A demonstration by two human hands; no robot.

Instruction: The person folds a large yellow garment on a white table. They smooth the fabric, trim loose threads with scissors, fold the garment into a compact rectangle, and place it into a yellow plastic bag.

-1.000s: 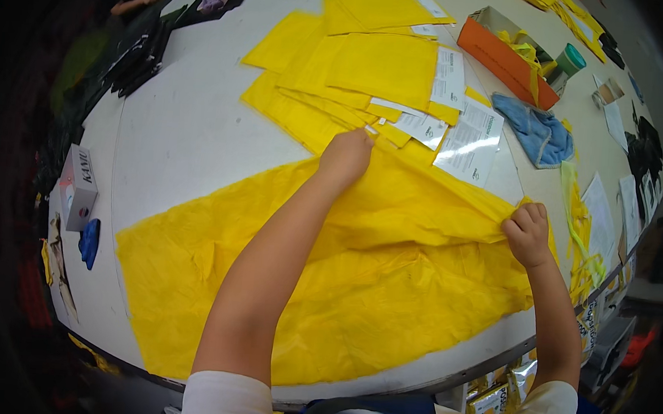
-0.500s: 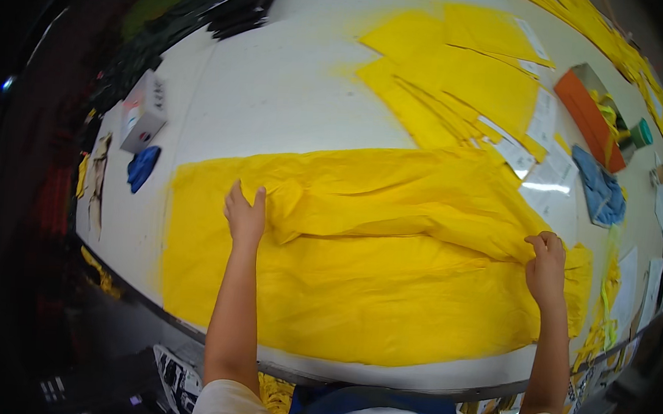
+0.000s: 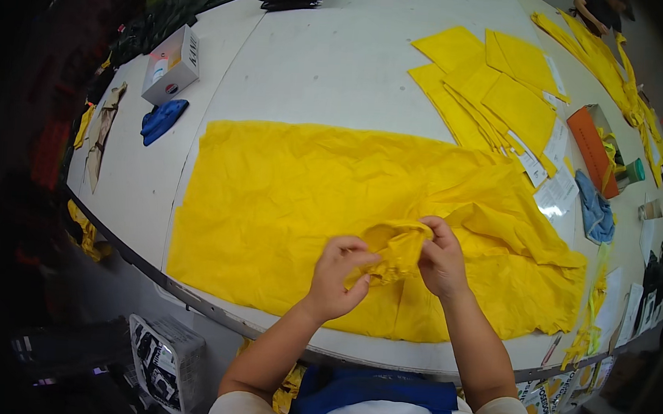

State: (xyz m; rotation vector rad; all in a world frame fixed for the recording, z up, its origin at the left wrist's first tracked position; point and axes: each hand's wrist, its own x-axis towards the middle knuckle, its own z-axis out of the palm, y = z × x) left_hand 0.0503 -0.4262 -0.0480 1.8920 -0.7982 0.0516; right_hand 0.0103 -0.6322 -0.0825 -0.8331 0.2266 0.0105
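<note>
- Head view: a big yellow cloth (image 3: 294, 197) lies spread and crumpled across the white desk (image 3: 317, 69), its near edge close to the desk's front rim.
- Both hands meet over the cloth's near-middle part. The left hand (image 3: 336, 277) and the right hand (image 3: 442, 258) each pinch a raised, bunched fold (image 3: 399, 249) of the same cloth between fingers and thumb, the fold lifted off the flat layer.
- Step in hand, as I judge it: gathering or working a small bunched section of the cloth, while the rest lies flat to the left and rumpled to the right.
- The next move likely calls for a firm two-handed pinch so the fold does not slip, and for pulling evenly so the flat layer below does not drag along.
- Counts: one big cloth; one stack of smaller yellow pieces (image 3: 499, 81) at the far right, too overlapped to count exactly; one white box (image 3: 173, 64) far left; one blue bundle (image 3: 162, 119) just beside it; one orange box (image 3: 591, 151) and one pale blue rag (image 3: 595, 212) at the right.
- More yellow strips (image 3: 598, 60) trail along the far right edge.
</note>
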